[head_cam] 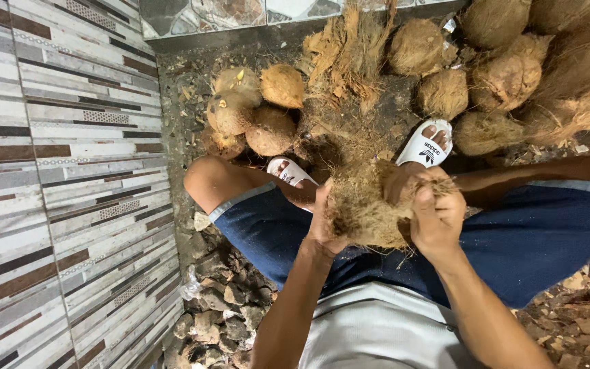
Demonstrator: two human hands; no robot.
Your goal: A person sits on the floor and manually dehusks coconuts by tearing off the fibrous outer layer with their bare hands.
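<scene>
Close in, between the knees, both hands are closed on one fibrous coconut [369, 208]. The left hand [324, 222] presses its left side, fingers wrapped into the husk. The right hand [437, 215] clamps the right upper edge, gripping loose fibre. The nut lies directly between the two hands, equally near each, its long axis roughly crosswise. Beyond it, white sandals [423, 145] rest on the littered floor [179, 82]. Farther out sit husked coconuts [250, 113] left and a larger pile [507, 68] right.

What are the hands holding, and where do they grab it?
A fibrous coconut husk. The left hand grips its left side; the right hand grips its upper right edge.
</scene>
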